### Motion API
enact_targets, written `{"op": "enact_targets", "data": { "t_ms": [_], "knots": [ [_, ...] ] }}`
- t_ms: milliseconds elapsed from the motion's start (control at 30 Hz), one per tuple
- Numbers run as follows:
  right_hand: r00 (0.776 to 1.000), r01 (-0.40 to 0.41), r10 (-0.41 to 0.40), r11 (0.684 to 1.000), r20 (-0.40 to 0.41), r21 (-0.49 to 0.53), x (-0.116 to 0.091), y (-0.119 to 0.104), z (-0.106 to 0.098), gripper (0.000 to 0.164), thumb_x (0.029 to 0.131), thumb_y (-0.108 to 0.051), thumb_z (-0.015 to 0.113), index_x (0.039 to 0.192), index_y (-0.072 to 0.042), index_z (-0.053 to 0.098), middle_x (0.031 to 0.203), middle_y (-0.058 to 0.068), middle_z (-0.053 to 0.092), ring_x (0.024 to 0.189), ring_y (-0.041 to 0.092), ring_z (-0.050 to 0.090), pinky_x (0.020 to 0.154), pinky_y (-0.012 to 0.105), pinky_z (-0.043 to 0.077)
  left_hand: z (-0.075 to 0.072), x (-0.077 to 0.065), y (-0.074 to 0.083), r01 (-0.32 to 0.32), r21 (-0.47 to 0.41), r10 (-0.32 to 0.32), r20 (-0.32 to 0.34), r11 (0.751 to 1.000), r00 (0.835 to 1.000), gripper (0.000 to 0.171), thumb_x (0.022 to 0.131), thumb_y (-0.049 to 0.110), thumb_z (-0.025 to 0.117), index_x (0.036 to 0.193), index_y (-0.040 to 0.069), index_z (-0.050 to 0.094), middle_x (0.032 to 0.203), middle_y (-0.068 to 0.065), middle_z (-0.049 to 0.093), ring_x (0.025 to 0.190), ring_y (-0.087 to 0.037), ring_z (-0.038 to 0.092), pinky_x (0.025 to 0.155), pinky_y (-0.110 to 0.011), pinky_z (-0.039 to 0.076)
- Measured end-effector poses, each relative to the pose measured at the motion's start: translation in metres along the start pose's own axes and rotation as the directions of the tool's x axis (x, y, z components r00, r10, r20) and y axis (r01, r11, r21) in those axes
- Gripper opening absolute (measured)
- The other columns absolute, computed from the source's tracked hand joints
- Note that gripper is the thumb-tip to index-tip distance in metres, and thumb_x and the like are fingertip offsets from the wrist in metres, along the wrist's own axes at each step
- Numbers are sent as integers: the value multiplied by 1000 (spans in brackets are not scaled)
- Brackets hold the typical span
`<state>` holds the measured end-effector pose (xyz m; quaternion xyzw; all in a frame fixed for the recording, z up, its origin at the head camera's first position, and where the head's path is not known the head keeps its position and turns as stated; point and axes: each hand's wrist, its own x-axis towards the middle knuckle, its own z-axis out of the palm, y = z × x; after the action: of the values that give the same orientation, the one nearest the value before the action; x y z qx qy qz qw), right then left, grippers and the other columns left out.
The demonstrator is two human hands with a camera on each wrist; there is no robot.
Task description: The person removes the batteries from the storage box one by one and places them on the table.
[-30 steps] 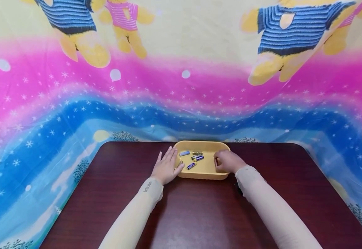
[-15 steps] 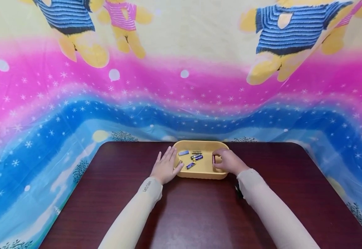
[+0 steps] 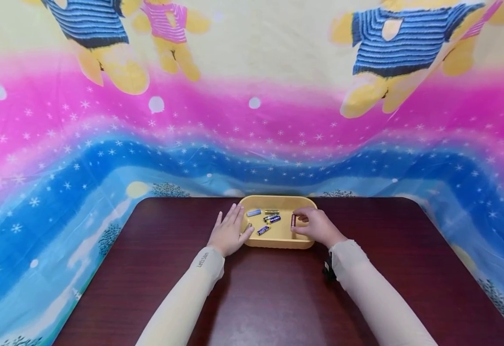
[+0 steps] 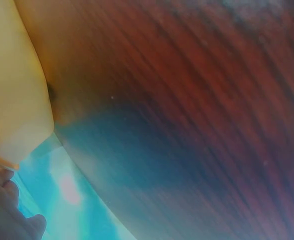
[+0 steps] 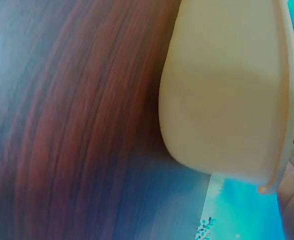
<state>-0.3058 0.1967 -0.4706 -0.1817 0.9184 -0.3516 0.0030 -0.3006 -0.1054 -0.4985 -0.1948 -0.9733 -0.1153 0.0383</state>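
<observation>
In the head view, a yellow tray [image 3: 278,243] stands at the far side of the dark table. My left hand [image 3: 227,231] rests on its left rim with fingers straight and spread. At the other end, my right hand [image 3: 319,227] reaches over the rim and pinches a dark red battery [image 3: 293,220] between thumb and fingertips. Left of it in the tray lie a light blue battery [image 3: 254,212], a gold one, and several blue and dark ones [image 3: 263,230]. In the right wrist view, the tray's outer wall [image 5: 227,90] hides the battery and the fingertips.
The reddish-brown table [image 3: 260,293] has a rounded far edge. Close behind it hangs a patterned cloth [image 3: 252,144] with bears and snowflakes. A small black device [image 3: 329,269] sits under the right wrist.
My right hand has drawn slightly left inside the tray with the red battery, which now shows more fully. My left hand keeps its place on the rim.
</observation>
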Motion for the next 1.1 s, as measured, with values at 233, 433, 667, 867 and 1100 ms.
{"op": "enact_targets", "data": {
  "t_ms": [233, 433, 667, 867, 1100],
  "knots": [
    [999, 20, -15, 995, -49, 94, -7, -6, 4, 52, 85, -13, 82, 130, 7, 64, 126, 23, 63, 112, 43, 64, 95, 55, 53, 3, 1, -1, -16, -2, 16, -12, 1000, 1000, 75, 107, 54, 37, 162, 5, 22, 169, -7, 15, 157, -24, 8, 124, -55, 9],
    [996, 4, 8, 992, -91, 127, -11, -12, 7, 52, 85, -17, 83, 130, 3, 65, 127, 20, 64, 114, 41, 64, 96, 54, 54, 1, 1, -3, -17, -7, 17, -13, 1000, 1000, 77, 106, 58, 32, 161, 5, 24, 169, -7, 16, 157, -22, 7, 124, -56, 9],
    [990, -5, 20, 994, -140, 112, -17, -25, 9, 55, 85, -20, 84, 132, 1, 64, 127, 18, 65, 115, 39, 65, 96, 52, 55, 1, 1, -1, -11, -25, 11, -21, 1000, 1000, 76, 106, 54, 38, 161, 4, 23, 169, -8, 16, 156, -22, 8, 124, -56, 10],
    [986, -12, 30, 994, -161, 112, -23, -40, 13, 55, 84, -19, 84, 131, 1, 65, 125, 19, 64, 114, 40, 64, 97, 54, 53, -2, 0, 0, -9, -21, 9, -12, 1000, 1000, 76, 106, 54, 39, 161, 5, 23, 169, -7, 16, 156, -22, 7, 124, -57, 11],
    [978, 48, -24, 993, -207, 109, -31, -50, 23, 50, 84, -16, 84, 127, 2, 67, 121, 18, 65, 110, 40, 65, 96, 52, 54, -7, 1, -2, -6, -6, 6, 29, 1000, 1000, 79, 105, 58, 35, 163, 7, 19, 170, -8, 12, 157, -23, 6, 123, -58, 2]
  ]
}}
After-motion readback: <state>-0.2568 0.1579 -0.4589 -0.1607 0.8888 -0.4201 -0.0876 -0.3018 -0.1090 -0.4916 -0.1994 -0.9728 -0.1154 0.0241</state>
